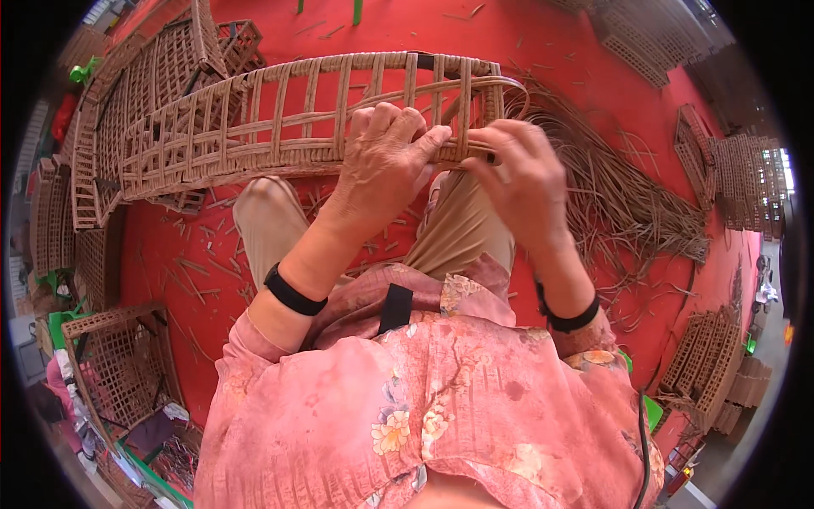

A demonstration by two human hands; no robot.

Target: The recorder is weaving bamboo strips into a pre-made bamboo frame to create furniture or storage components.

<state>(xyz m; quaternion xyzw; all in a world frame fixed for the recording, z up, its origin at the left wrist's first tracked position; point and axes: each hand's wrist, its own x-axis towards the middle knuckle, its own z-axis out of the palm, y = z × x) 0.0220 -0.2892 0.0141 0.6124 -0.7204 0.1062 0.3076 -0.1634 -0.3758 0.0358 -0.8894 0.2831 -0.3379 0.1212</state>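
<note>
A long brown wicker panel (277, 112) with an open lattice of woven strands lies across above my knees. My left hand (381, 161) is closed on its near rail, close to the right end. The thumb presses at the strands there, pointing right. My right hand (527, 174) is closed too, slightly blurred, with thumb and forefinger at the near right corner of the panel. A wicker strand (482, 146) runs between the two hands at that corner. Another strand (514, 82) loops out past the panel's right end. The fingertips of both hands are partly hidden.
A large bundle of loose wicker strands (623, 195) spreads over the red floor (381, 30) at right. Cut scraps litter the floor. More woven panels (170, 64) stand at far left, others (750, 182) at right. A woven frame (123, 365) stands at lower left.
</note>
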